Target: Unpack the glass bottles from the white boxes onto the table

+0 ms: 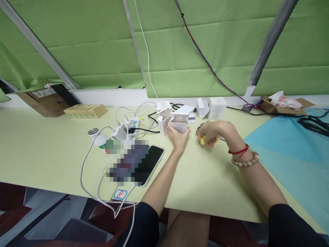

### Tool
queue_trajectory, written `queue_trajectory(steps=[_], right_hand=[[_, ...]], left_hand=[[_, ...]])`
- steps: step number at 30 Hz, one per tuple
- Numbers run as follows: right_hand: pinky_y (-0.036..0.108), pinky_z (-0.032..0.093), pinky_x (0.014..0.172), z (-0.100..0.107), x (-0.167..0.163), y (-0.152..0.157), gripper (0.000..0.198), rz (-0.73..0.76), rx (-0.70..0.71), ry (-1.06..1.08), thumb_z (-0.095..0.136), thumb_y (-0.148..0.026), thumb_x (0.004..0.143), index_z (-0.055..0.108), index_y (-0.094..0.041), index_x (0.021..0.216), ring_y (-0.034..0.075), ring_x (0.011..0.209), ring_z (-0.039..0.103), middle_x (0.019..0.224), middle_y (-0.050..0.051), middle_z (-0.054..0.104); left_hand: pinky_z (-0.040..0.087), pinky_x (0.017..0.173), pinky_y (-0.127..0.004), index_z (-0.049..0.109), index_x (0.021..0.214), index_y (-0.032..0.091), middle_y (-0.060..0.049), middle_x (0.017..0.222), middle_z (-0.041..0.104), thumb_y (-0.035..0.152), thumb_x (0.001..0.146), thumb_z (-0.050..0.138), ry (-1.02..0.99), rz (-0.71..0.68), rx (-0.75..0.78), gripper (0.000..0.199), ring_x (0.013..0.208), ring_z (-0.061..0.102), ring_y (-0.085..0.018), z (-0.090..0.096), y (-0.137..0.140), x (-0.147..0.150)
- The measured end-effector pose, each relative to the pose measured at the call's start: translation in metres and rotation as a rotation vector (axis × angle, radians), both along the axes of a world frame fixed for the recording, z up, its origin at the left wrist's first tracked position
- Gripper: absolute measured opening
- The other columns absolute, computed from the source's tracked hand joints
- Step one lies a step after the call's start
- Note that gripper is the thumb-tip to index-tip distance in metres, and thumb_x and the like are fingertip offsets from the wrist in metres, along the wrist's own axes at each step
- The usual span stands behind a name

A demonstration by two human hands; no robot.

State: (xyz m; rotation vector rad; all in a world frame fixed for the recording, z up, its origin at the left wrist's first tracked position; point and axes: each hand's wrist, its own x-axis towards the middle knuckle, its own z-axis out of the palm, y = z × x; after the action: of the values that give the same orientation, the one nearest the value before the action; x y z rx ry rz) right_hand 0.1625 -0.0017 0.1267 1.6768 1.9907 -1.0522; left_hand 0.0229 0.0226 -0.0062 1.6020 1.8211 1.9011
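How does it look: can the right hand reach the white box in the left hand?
Probably yes: the right hand is close by, and nothing seems to block the top of the white box.

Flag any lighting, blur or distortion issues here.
Head view: even light, soft shadow on the table beside the right forearm; head view: wall posts splay outward, suggesting wide-angle distortion; head view: pixelation hides part of the phone, print on the white box in the left hand is unreadable.
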Motion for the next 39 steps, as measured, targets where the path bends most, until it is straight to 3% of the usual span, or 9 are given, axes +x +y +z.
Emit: queue_trajectory(steps=[5, 13, 19, 24, 29, 35, 39], right_hand=[[0.024, 0.050, 0.064, -0.019, -0.020, 0.005, 0.019, 0.092, -0.020, 0.018, 0.059, -0.007, 0.069, 0.059, -0.016, 0.086, 0.015, 0.064, 0.066, 0.055, 0.000, 0.064], [0.021, 0.048, 0.057, -0.029, -0.028, 0.006, 0.015, 0.020, -0.027, 0.004, 0.067, -0.012, 0.069, 0.057, -0.016, 0.080, 0.012, 0.055, 0.061, 0.053, -0.001, 0.062], [0.021, 0.046, 0.052, -0.039, -0.025, 0.013, 0.010, 0.001, 0.094, 0.040, 0.065, -0.023, 0.077, 0.059, -0.016, 0.081, 0.010, 0.049, 0.056, 0.057, -0.001, 0.063], [0.023, 0.047, 0.054, -0.037, -0.026, 0.013, 0.014, -0.014, 0.101, 0.022, 0.056, -0.021, 0.084, 0.058, -0.015, 0.096, 0.014, 0.052, 0.062, 0.056, 0.001, 0.064], [0.023, 0.047, 0.055, -0.033, -0.026, 0.009, 0.016, -0.012, 0.055, 0.014, 0.048, -0.016, 0.085, 0.055, -0.014, 0.100, 0.014, 0.052, 0.063, 0.058, 0.003, 0.066], [0.024, 0.049, 0.057, -0.038, -0.027, 0.011, 0.007, 0.011, 0.052, 0.029, 0.053, -0.015, 0.080, 0.055, -0.015, 0.087, 0.012, 0.049, 0.062, 0.060, 0.002, 0.065], [0.025, 0.050, 0.057, -0.030, -0.023, 0.008, 0.009, -0.010, 0.019, 0.011, 0.056, -0.016, 0.078, 0.056, -0.015, 0.087, 0.013, 0.050, 0.061, 0.061, 0.002, 0.065]], left_hand=[[0.037, 0.101, -0.045, 0.030, 0.128, 0.014, -0.018, 0.123, 0.047, 0.028, 0.056, 0.075, -0.007, -0.003, 0.004, 0.087, 0.123, 0.044, -0.032, 0.001, -0.001, 0.000], [0.036, 0.102, -0.043, 0.029, 0.128, 0.014, -0.018, 0.125, 0.046, 0.029, 0.057, 0.074, -0.016, -0.012, -0.012, 0.086, 0.125, 0.042, -0.031, 0.002, -0.002, 0.001], [0.036, 0.101, -0.042, 0.029, 0.129, 0.014, -0.019, 0.125, 0.047, 0.029, 0.056, 0.075, -0.013, -0.010, -0.002, 0.088, 0.124, 0.043, -0.031, 0.002, -0.002, 0.001], [0.036, 0.101, -0.041, 0.030, 0.130, 0.012, -0.020, 0.126, 0.047, 0.030, 0.056, 0.076, -0.010, -0.011, -0.025, 0.088, 0.124, 0.044, -0.030, 0.003, -0.004, 0.001], [0.035, 0.102, -0.042, 0.030, 0.130, 0.013, -0.020, 0.127, 0.047, 0.029, 0.057, 0.075, -0.011, -0.009, -0.022, 0.088, 0.125, 0.043, -0.030, 0.003, -0.004, 0.001], [0.035, 0.102, -0.043, 0.029, 0.130, 0.013, -0.020, 0.126, 0.046, 0.030, 0.057, 0.075, -0.003, -0.002, -0.013, 0.088, 0.124, 0.044, -0.031, 0.001, -0.002, 0.001], [0.034, 0.103, -0.043, 0.029, 0.130, 0.012, -0.020, 0.125, 0.047, 0.030, 0.056, 0.075, 0.007, 0.004, -0.015, 0.089, 0.124, 0.043, -0.031, 0.001, -0.001, 0.000]])
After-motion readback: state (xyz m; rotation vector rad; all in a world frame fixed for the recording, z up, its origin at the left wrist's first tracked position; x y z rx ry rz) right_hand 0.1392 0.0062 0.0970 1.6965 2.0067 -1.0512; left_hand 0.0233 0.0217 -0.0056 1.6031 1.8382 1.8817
